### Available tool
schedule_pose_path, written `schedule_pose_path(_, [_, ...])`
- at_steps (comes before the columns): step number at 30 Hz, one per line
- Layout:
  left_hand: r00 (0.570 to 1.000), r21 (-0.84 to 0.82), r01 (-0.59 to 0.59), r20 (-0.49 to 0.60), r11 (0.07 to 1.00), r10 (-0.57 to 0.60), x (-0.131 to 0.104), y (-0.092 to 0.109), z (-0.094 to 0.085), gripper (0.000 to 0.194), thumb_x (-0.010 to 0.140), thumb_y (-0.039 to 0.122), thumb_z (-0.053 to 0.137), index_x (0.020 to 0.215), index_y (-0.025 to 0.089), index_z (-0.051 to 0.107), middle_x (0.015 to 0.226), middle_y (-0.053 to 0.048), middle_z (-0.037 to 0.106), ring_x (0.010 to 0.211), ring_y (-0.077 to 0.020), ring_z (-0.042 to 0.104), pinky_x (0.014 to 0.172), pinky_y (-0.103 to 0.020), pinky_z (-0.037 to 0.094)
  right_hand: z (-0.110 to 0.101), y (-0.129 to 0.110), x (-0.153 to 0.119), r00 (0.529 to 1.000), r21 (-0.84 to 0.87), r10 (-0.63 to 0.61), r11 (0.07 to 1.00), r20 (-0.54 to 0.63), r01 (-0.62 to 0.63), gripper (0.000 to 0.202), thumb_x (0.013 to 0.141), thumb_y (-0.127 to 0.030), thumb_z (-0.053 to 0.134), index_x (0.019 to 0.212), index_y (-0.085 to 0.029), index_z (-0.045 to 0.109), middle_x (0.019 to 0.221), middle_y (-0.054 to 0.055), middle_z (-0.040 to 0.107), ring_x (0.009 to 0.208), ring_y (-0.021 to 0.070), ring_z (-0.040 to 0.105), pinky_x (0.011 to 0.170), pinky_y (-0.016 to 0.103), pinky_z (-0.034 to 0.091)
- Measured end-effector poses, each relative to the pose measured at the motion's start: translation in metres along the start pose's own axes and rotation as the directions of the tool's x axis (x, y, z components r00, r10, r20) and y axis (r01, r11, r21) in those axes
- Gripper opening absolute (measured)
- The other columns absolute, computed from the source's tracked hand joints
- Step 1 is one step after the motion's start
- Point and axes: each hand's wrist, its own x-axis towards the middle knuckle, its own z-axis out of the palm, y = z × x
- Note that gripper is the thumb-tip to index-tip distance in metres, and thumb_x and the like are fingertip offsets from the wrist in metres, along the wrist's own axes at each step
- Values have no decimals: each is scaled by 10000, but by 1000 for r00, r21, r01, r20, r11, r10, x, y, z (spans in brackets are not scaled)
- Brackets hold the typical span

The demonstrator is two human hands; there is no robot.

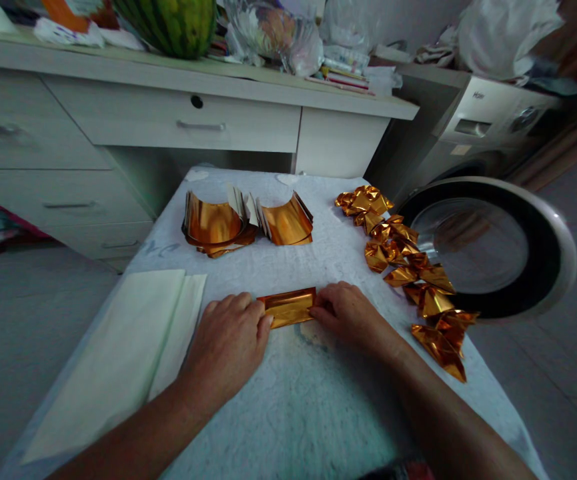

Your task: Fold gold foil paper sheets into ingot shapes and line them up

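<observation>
A flat folded strip of gold foil paper (289,307) lies on the cloth-covered table in front of me. My left hand (233,337) is closed on its left end, the thumb along the lower edge. At the right end, my right hand (343,310) pinches the same strip between thumb and fingers. Beyond them rest two curved stacks of gold foil sheets, one on the left (215,223) and one on the right (288,222). Folded gold foil pieces (431,300) form a long heap down the table's right side.
Pale folded sheets (113,347) lie at the table's left. Behind stands a white desk (248,127) bearing a watermelon (171,23) and plastic bags. A washing machine's open round door (543,247) reaches close to the table's right edge.
</observation>
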Motion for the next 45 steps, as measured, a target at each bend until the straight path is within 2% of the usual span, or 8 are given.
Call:
schedule_pose_path(6, [1000, -7, 8, 2, 1000, -8, 2, -1, 2, 238, 942, 274, 439, 795, 194, 607, 830, -61, 636, 827, -260, 593, 724, -395, 396, 2, 0, 0, 1000, 11, -2, 1000, -11, 2, 112, 861, -233, 624, 775, -169, 657, 746, 23, 653, 722, 147, 537, 666, 257, 324])
schedule_pose_path(13, [998, -89, 45, -33, 995, -48, 0, 2, 0, 24, 897, 208, 522, 885, 201, 542, 840, -31, 632, 830, -234, 583, 726, -363, 383, 4, 1, 0, 998, 16, 52, 999, -31, -52, 108, 836, -247, 656, 819, -171, 582, 711, -1, 586, 668, 137, 487, 618, 254, 276])
schedule_pose_path(18, [992, -96, -68, -114, 993, 57, -1, 5, 3, 203, 898, 110, 530, 1026, 233, 628, 950, -46, 616, 903, -236, 549, 779, -392, 390, 4, 0, 0, 996, 36, 45, 998, -74, -42, 128, 819, -209, 677, 827, -175, 554, 742, 1, 570, 708, 150, 476, 642, 258, 279])
schedule_pose_path(21, [968, -53, -215, -144, 975, 206, -3, 4, 9, 281, 908, 81, 534, 1076, 276, 648, 970, -29, 624, 911, -220, 539, 786, -388, 401, 6, -1, 0, 993, 46, -67, 996, -101, 72, 107, 825, -124, 649, 775, -173, 567, 805, 16, 598, 791, 160, 497, 713, 268, 314])
schedule_pose_path(25, [941, 45, -325, -88, 945, 328, -6, 5, 12, 268, 923, 94, 527, 1121, 233, 642, 936, -34, 630, 885, -222, 550, 785, -391, 448, 14, 0, -1, 961, 60, -243, 966, -129, 252, 124, 878, -64, 563, 846, -172, 615, 866, 21, 623, 807, 151, 517, 751, 269, 345])
schedule_pose_path(29, [932, 154, -343, -66, 927, 356, -9, 9, 14, 305, 921, 64, 483, 1165, 177, 626, 957, -63, 639, 877, -234, 575, 778, -396, 492, 17, 0, -4, 935, 1, -336, 941, -109, 339, 148, 933, -114, 520, 921, -173, 655, 905, 36, 637, 833, 163, 540, 780, 290, 354])
schedule_pose_path(38, [933, 185, -327, -93, 927, 348, -17, 19, 20, 373, 863, -23, 416, 1137, 104, 635, 981, -119, 665, 869, -251, 619, 755, -414, 552, 8, -19, -25, 944, -264, -330, 911, -5, 317, 167, 957, -158, 483, 1045, -183, 623, 985, 70, 633, 866, 202, 560, 792, 348, 374])
schedule_pose_path(45, [928, 288, -312, -112, 905, 356, -26, 23, 24, 476, 793, -67, 427, 1211, 43, 628, 1108, -177, 681, 981, -281, 648, 856, -415, 577, 22, -26, -45, 949, -329, -309, 904, -64, 273, 457, 929, -163, 468, 1378, -245, 459, 1132, 115, 577, 979, 264, 526, 868, 425, 411])
